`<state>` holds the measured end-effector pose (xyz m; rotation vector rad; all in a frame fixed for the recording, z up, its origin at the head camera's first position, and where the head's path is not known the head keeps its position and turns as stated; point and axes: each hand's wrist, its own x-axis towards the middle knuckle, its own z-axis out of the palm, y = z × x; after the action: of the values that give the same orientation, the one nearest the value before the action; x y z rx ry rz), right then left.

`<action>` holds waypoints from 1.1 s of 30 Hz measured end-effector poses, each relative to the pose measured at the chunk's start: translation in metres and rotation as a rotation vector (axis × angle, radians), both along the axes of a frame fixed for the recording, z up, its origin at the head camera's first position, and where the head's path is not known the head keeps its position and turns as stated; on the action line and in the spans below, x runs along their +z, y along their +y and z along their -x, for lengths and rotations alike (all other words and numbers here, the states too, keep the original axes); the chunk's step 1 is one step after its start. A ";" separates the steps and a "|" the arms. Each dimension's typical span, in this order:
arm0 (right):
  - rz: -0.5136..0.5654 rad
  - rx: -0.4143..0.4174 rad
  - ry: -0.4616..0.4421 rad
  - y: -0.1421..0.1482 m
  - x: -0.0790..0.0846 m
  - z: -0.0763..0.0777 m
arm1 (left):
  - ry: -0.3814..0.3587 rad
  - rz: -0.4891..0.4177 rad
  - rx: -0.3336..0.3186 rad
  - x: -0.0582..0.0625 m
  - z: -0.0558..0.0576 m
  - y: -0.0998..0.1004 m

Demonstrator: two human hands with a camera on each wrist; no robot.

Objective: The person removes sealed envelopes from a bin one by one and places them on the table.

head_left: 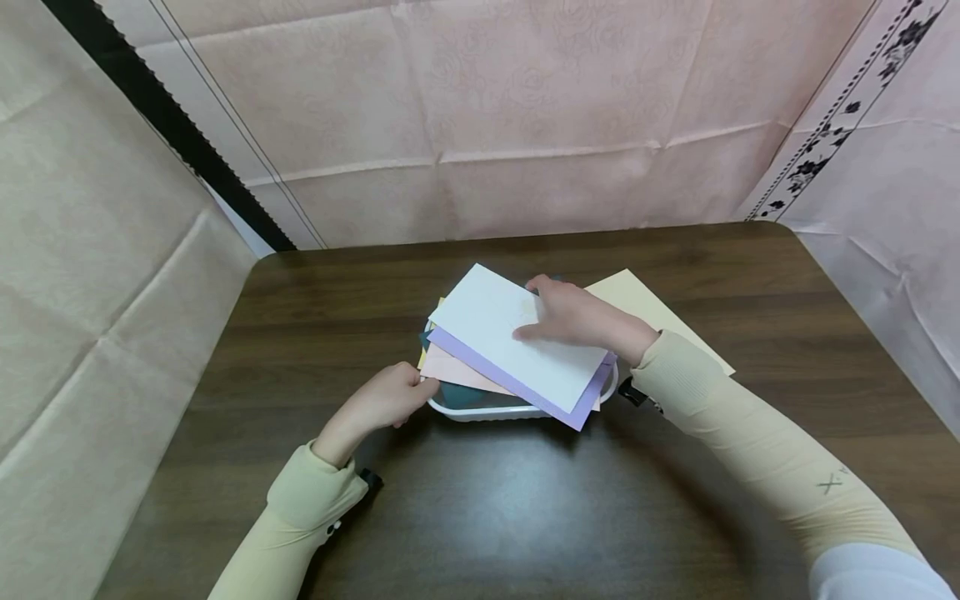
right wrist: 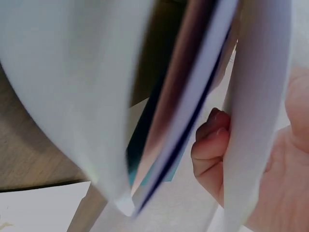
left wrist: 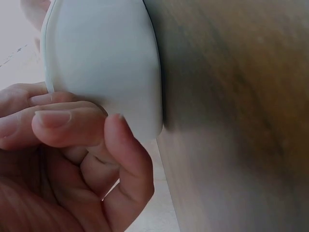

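Note:
My left hand (head_left: 386,396) pinches the near left corner of a white plastic tray (head_left: 491,413) at its rim; the tray's smooth outer wall fills the top of the left wrist view. My right hand (head_left: 558,315) holds a white sheet of paper (head_left: 487,304) between thumb and fingers, above the tray. Under it a purple sheet (head_left: 501,375) sticks out past the tray's near rim. Lower down show a pink sheet (head_left: 456,370) and a dark teal piece (head_left: 460,395). In the right wrist view, a gap separates the white sheet (right wrist: 256,96) from the purple sheet (right wrist: 193,92).
A cream sheet (head_left: 645,304) reaches out to the right, behind my right forearm; its support is hidden. The brown wooden table (head_left: 480,517) ends at a back edge near the pink patterned cloth (head_left: 555,108). More cloth hangs at both sides.

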<state>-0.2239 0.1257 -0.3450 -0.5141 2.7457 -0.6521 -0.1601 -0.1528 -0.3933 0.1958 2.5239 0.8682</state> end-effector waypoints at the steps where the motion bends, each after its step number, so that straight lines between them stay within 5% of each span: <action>1: 0.001 0.005 0.012 0.000 0.000 -0.001 | -0.001 -0.001 -0.001 0.000 0.000 0.000; 12: -0.027 0.050 0.127 0.005 0.000 -0.005 | 0.017 0.024 -0.008 0.000 0.001 0.001; 33: -0.033 -0.052 0.289 0.042 0.002 0.001 | 0.028 0.052 0.027 0.000 -0.001 0.005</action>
<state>-0.2253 0.1674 -0.3428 -0.5707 3.0443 -0.5830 -0.1591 -0.1482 -0.3931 0.1584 2.5776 0.8143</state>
